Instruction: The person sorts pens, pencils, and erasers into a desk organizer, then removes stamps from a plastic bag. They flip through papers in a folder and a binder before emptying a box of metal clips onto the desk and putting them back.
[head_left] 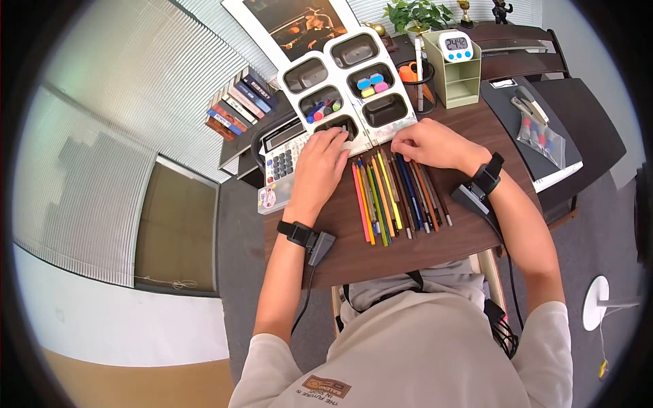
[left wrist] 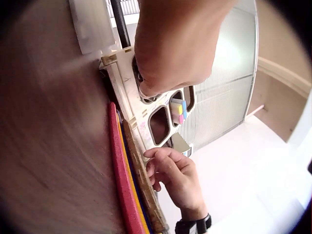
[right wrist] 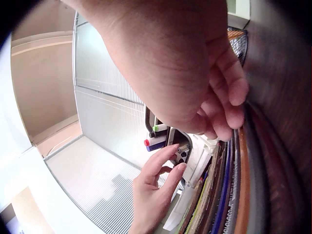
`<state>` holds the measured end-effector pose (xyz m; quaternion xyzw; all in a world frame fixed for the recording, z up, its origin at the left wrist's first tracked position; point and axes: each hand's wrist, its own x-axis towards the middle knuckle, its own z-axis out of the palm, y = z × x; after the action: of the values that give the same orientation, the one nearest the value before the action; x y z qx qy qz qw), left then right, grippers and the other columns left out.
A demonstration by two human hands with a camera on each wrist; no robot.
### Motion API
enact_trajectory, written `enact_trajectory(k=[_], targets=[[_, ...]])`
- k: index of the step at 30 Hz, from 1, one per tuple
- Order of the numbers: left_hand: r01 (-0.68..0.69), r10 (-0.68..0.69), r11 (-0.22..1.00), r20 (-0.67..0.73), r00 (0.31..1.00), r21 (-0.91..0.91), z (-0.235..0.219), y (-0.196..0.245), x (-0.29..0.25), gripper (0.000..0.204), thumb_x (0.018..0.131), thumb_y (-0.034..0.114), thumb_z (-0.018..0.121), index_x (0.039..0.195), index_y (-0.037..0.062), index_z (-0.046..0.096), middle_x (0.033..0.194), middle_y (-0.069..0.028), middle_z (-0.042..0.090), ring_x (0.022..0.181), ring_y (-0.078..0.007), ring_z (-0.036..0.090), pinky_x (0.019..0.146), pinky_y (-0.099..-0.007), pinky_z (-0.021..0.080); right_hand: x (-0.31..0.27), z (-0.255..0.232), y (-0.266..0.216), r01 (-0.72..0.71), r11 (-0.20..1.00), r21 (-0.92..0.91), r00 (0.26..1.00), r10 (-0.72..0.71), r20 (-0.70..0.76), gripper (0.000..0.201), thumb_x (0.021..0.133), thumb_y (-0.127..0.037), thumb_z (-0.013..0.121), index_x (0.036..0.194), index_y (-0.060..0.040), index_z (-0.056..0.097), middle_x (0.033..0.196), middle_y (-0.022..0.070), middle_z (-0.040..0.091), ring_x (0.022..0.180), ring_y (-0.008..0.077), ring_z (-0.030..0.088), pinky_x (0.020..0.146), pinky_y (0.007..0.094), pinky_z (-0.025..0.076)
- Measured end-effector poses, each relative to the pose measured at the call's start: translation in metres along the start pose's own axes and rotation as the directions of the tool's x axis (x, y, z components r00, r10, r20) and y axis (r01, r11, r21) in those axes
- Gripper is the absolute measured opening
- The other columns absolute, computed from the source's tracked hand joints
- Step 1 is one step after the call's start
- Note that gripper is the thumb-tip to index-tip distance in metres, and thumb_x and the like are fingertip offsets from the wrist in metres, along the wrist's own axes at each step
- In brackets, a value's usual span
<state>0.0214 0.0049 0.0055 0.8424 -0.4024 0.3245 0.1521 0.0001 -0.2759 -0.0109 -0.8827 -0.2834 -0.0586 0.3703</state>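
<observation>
A white desk organizer [head_left: 371,141] with several dark compartments stands at the back of the desk. My left hand [head_left: 320,163] reaches into its near left compartment, where small dark and silvery things lie; thumb and forefinger are apart in the right wrist view. My right hand [head_left: 435,146], fingers loosely bent, has its fingertips at the far ends of a row of colored pencils [head_left: 388,197], close to the organizer's front edge. A pink pencil [left wrist: 124,180] lies at the row's left end. Brown, orange and grey ones lie under the right hand.
Left of the organizer are a calculator [head_left: 280,163], a clear case [head_left: 272,197] and upright books [head_left: 238,102]. Markers [head_left: 320,112] and colored blocks [head_left: 373,85] fill other compartments. A mesh pen cup [head_left: 422,102], a green holder with timer [head_left: 462,75] and a stapler [head_left: 530,105] are at right.
</observation>
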Motion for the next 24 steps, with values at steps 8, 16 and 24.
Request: enact_trajectory(k=[8, 16, 24], targets=[[-0.066, 0.064, 0.997, 0.035, 0.997, 0.041, 0.008, -0.003, 0.011, 0.026, 0.09, 0.008, 0.074, 0.115, 0.0014, 0.072, 0.114, -0.0112, 0.073, 0.104, -0.0308, 0.067, 0.092, -0.0426, 0.054, -0.001, -0.002, -0.005, -0.001, 1.0, -0.006, 1.0, 0.001, 0.007, 0.022, 0.098, -0.018, 0.059, 0.097, -0.0022, 0.075, 0.078, 0.0131, 0.075, 0.075, 0.0282, 0.074, 0.075, 0.0388, 0.057], [-0.151, 0.149, 0.984, 0.031, 0.988, 0.098, 0.013, -0.009, 0.015, 0.021, 0.09, 0.013, 0.075, 0.109, 0.0033, 0.075, 0.108, -0.0106, 0.075, 0.101, -0.0284, 0.069, 0.086, -0.0408, 0.054, -0.001, -0.001, -0.003, 0.021, 1.0, -0.004, 1.0, -0.02, 0.01, 0.022, 0.098, -0.016, 0.06, 0.1, -0.0013, 0.075, 0.078, 0.0134, 0.075, 0.074, 0.0281, 0.074, 0.074, 0.038, 0.057], [-0.125, 0.122, 0.986, 0.035, 0.992, 0.109, 0.008, -0.008, 0.01, 0.018, 0.09, 0.011, 0.075, 0.106, 0.0031, 0.074, 0.109, -0.0114, 0.074, 0.101, -0.0294, 0.069, 0.087, -0.0411, 0.054, -0.001, -0.001, -0.003, -0.003, 1.0, 0.006, 1.0, 0.003, -0.006, 0.021, 0.096, -0.016, 0.058, 0.093, -0.0021, 0.074, 0.079, 0.0128, 0.074, 0.078, 0.0288, 0.075, 0.077, 0.0398, 0.057]])
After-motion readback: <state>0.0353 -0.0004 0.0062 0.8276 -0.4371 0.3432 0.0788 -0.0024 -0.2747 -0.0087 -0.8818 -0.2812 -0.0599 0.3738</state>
